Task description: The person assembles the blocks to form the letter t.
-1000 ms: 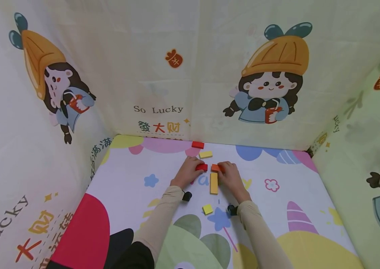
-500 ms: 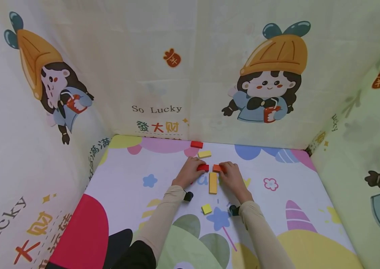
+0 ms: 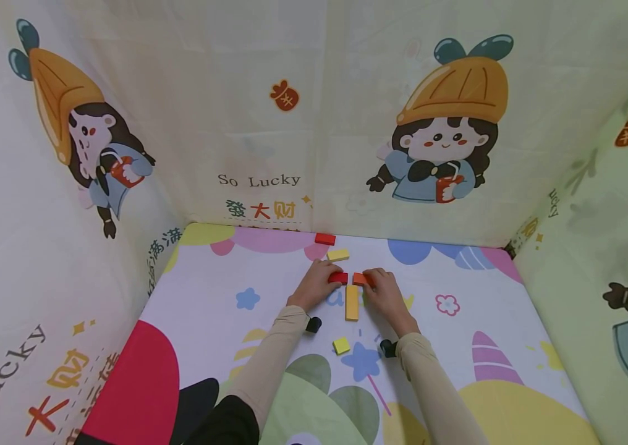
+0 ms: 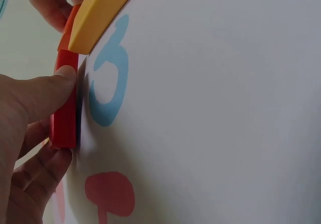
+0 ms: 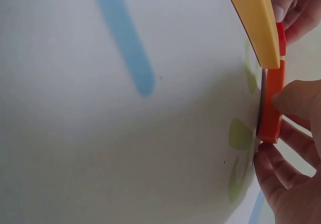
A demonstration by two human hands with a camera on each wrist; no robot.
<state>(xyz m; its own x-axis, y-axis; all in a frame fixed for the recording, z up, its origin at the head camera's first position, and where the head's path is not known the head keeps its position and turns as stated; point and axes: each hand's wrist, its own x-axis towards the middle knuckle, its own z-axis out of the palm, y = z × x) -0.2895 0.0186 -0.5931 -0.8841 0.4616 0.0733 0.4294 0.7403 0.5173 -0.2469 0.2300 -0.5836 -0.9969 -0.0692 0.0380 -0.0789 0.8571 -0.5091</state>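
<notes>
My left hand [image 3: 314, 287] pinches a red block [image 3: 339, 278], thumb on its near side and fingers at its far side and outer end. Across from it, my right hand [image 3: 389, 300] holds an orange block [image 3: 360, 279] in the same way. The two blocks lie end to end in a line, with a narrow gap between them in the head view. An amber-yellow block [image 3: 352, 303] lies lengthwise just on the near side of that gap. In the right wrist view, the amber-yellow block [image 5: 258, 23] overlaps the spot where the orange block [image 5: 271, 103] meets the red.
Beyond the hands lie a pale yellow block [image 3: 339, 255] and another red block [image 3: 325, 239] near the table's back edge. A small yellow block [image 3: 341, 345] sits between the forearms. Printed cloth walls [image 3: 347, 123] enclose the patterned tabletop [image 3: 280, 266].
The red block in my left hand has slid right toward the orange block. My right hand has shifted the orange block slightly right relative to the amber-yellow one. The other blocks stay put.
</notes>
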